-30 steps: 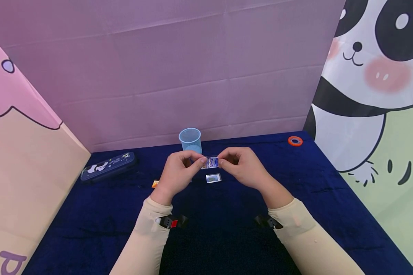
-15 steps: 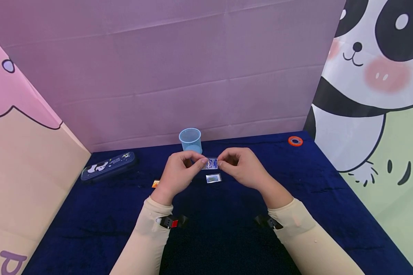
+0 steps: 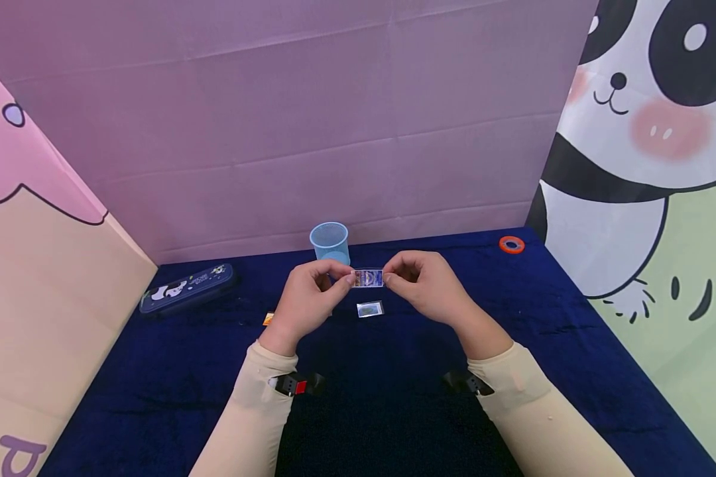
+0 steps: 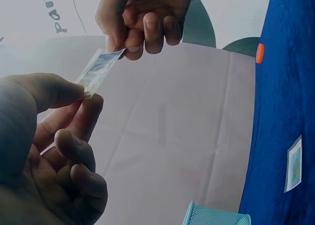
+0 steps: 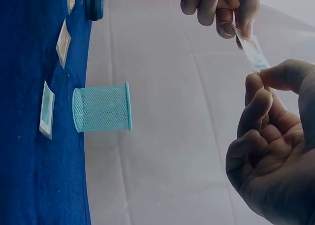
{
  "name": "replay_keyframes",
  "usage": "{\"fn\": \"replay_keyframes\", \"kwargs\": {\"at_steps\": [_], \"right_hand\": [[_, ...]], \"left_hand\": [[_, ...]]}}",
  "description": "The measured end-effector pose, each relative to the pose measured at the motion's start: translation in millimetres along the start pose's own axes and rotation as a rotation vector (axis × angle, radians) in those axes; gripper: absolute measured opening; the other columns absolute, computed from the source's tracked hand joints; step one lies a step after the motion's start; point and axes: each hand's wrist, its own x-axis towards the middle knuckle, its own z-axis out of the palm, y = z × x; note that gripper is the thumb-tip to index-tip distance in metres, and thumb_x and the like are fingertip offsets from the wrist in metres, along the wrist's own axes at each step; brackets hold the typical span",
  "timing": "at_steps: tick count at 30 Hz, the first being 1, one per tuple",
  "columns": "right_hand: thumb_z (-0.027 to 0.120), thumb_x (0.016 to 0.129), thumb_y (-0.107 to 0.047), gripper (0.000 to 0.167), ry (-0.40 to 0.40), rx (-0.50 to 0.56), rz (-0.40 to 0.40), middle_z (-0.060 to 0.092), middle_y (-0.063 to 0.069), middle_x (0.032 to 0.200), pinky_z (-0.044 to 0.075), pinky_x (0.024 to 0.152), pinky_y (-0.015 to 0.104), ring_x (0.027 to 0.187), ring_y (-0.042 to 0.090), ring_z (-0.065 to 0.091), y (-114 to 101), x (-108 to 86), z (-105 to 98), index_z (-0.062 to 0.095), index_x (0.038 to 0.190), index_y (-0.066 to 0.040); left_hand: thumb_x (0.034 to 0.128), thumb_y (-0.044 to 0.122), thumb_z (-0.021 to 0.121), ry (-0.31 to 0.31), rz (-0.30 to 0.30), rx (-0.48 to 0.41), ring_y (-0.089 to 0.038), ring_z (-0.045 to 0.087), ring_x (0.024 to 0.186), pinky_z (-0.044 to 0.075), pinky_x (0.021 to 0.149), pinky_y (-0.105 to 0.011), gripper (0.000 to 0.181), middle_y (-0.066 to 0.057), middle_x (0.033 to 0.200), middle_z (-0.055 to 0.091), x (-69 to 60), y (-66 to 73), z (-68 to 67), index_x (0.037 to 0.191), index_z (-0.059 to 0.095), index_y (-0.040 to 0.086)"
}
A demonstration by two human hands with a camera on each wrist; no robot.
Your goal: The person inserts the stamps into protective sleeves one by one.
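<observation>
A small printed card (image 3: 368,278) in a clear sleeve is stretched between both hands above the table. My left hand (image 3: 312,298) pinches its left end between thumb and forefinger. At the opposite end, the thumb and forefinger of my right hand (image 3: 427,288) grip the edge. Both wrist views show the sleeved card (image 4: 100,71) tilted, with the other fingers curled loosely below it. Just beneath the hands lies another sleeved card (image 3: 370,309) on the cloth. An orange card (image 3: 268,318) is partly hidden behind my left wrist. A third card (image 5: 63,44) shows in the right wrist view.
A light blue mesh pen holder (image 3: 329,242) stands behind the hands, near the back curtain. To the left lies a dark blue pencil case (image 3: 187,289) with a panda print. An orange-red ring (image 3: 512,245) sits at the back right of the blue cloth (image 3: 543,371).
Both hands keep their pinch on the card. The right hand has shifted slightly up and to the right, and more of the card's face now shows between the fingers.
</observation>
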Motion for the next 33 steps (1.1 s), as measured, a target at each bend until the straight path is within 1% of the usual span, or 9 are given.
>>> {"fn": "replay_keyframes", "kwargs": {"at_steps": [12,17,21,25,26,28,33], "right_hand": [[0.072,0.100,-0.017,0.005,-0.008,-0.002,0.000,0.061,0.003,0.080,0.043,0.058,0.031,0.067,0.022,0.052,0.3,-0.9,0.7,0.075,0.098,-0.014],[0.072,0.100,-0.016,0.005,0.000,0.004,-0.006,0.061,0.003,0.079,0.043,0.058,0.031,0.066,0.022,0.052,0.5,-0.8,0.7,0.076,0.098,-0.014],[0.069,0.102,-0.014,0.007,0.015,0.038,-0.001,0.066,0.005,0.085,0.046,0.059,0.030,0.068,0.023,0.055,-0.2,-0.4,0.7,0.076,0.103,-0.012],[0.065,0.105,-0.013,0.013,0.022,0.072,0.024,0.070,0.011,0.094,0.051,0.063,0.030,0.072,0.023,0.060,-1.1,-0.3,1.5,0.076,0.111,-0.012],[0.065,0.105,-0.013,0.014,0.024,0.075,0.023,0.070,0.012,0.094,0.052,0.063,0.030,0.073,0.023,0.060,-1.1,-0.3,1.8,0.077,0.112,-0.012],[0.066,0.104,-0.012,0.013,0.024,0.075,0.010,0.069,0.012,0.093,0.049,0.061,0.029,0.071,0.024,0.057,-1.2,-0.4,2.1,0.077,0.111,-0.012],[0.071,0.101,-0.011,0.008,0.022,0.065,-0.029,0.066,0.004,0.085,0.043,0.057,0.029,0.068,0.027,0.052,-1.4,-0.8,2.4,0.078,0.104,-0.010]], "left_hand": [[0.1017,0.020,0.072,-0.011,0.002,-0.016,-0.021,0.050,0.060,0.042,0.051,-0.029,0.011,0.001,0.084,0.067,-0.3,0.7,0.1,0.107,0.080,0.015],[0.1015,0.018,0.072,-0.011,0.000,-0.022,-0.021,0.049,0.060,0.041,0.051,-0.029,0.010,0.001,0.085,0.067,-0.5,1.0,-0.1,0.107,0.080,0.014],[0.1014,0.017,0.072,-0.004,-0.015,-0.033,-0.020,0.049,0.058,0.041,0.048,-0.028,0.010,0.000,0.084,0.067,-0.4,2.1,-1.3,0.106,0.080,0.014],[0.1016,0.018,0.071,0.002,-0.030,-0.040,-0.019,0.050,0.057,0.042,0.047,-0.027,0.010,-0.001,0.083,0.066,0.0,2.1,-2.1,0.106,0.079,0.014],[0.1017,0.018,0.071,0.003,-0.032,-0.040,-0.019,0.050,0.057,0.042,0.047,-0.027,0.010,-0.001,0.084,0.066,0.0,2.0,-2.1,0.106,0.079,0.014],[0.1017,0.017,0.071,0.003,-0.035,-0.040,-0.019,0.050,0.057,0.042,0.047,-0.027,0.010,-0.002,0.083,0.066,0.1,1.3,-1.7,0.106,0.079,0.013],[0.1013,0.014,0.071,0.004,-0.031,-0.033,-0.020,0.048,0.057,0.040,0.048,-0.028,0.010,-0.002,0.080,0.063,0.5,0.7,-1.0,0.105,0.080,0.013]]}}
